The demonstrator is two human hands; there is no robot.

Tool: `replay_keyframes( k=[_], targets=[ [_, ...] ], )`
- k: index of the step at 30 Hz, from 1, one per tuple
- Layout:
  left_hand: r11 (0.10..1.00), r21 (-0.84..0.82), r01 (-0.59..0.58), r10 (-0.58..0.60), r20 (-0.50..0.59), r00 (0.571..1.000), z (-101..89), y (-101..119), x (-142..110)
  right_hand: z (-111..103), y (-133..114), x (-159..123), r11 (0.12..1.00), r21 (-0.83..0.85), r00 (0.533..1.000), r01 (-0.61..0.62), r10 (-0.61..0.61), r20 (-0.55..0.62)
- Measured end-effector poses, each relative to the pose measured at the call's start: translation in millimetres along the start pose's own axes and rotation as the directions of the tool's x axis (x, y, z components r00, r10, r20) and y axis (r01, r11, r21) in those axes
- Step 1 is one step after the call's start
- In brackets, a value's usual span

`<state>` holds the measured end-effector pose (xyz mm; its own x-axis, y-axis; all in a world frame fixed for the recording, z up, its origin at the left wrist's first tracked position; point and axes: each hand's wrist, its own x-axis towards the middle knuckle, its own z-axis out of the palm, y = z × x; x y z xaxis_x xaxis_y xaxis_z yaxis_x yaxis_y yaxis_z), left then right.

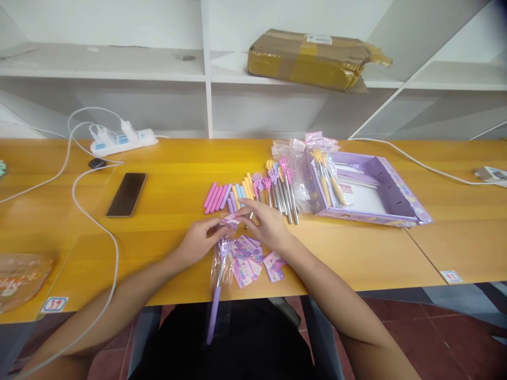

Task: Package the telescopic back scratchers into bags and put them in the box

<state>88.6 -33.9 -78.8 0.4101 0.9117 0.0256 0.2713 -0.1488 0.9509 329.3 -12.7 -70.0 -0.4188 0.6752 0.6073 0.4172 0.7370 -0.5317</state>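
Note:
A purple back scratcher [214, 315] with a metal shaft hangs inside a clear plastic bag [226, 274], its handle past the table's front edge. My left hand [201, 241] is closed on the top of this bag. At the bag's mouth sits a small pink-and-purple card [230, 219], pinched from the right by the fingers of my right hand [269, 226]. Loose printed cards [246, 261] lie in a pile below my hands. Beyond them are pink handles [216, 198], other coloured handles, and several hand-shaped scratcher heads on metal rods [283, 192].
At the right, a purple display box [396, 219] has bagged yellow scratchers [328, 182] on its left side. Clear bags [299, 174] lie beside it. A phone [127, 195], power strip [124, 142] and white cable [105, 232] occupy the left. A taped carton [304, 60] rests on the shelf.

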Motion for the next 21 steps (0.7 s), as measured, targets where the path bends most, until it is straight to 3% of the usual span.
replay_keyframes(
  k=[4,10,21],
  targets=[
    [0.997,0.072,-0.013,0.013,0.0,1.0,-0.2,0.3,-1.2,2.0,2.4,-1.2,0.999,-0.044,0.996,0.024,-0.02,0.082],
    [0.999,0.036,-0.009,0.01,-0.013,1.0,0.2,-6.6,0.3,7.2,2.0,-0.2,0.988,-0.095,0.992,0.121,-0.118,0.032],
    [0.999,-0.038,-0.032,0.031,-0.017,0.999,1.7,-11.3,1.6,5.2,-0.9,4.2,0.956,-0.17,0.971,0.237,-0.23,0.062]
  ],
)
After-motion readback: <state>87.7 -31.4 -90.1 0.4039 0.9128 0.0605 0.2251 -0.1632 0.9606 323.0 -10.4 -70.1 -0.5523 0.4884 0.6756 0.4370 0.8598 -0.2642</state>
